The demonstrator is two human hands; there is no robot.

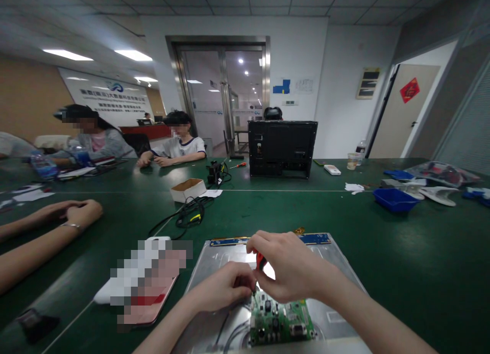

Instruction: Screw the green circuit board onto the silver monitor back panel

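Evidently the right hand (285,267) has its fingers closed around a red-handled screwdriver (261,262), upright over the green circuit board (281,318); the left hand (227,287) pinches near its lower end, above the metal panel (329,313) on the green table (413,262).

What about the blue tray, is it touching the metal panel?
No, bare green tabletop lies between the blue tray and the metal panel.

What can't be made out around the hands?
Red plastic tool handle: head view, mostly hidden by right hand.
Grip of left hand: head view, too small.
Lettering on green circuit board: head view, too small.
Near end of silver metal panel: head view, cut off by bottom edge.
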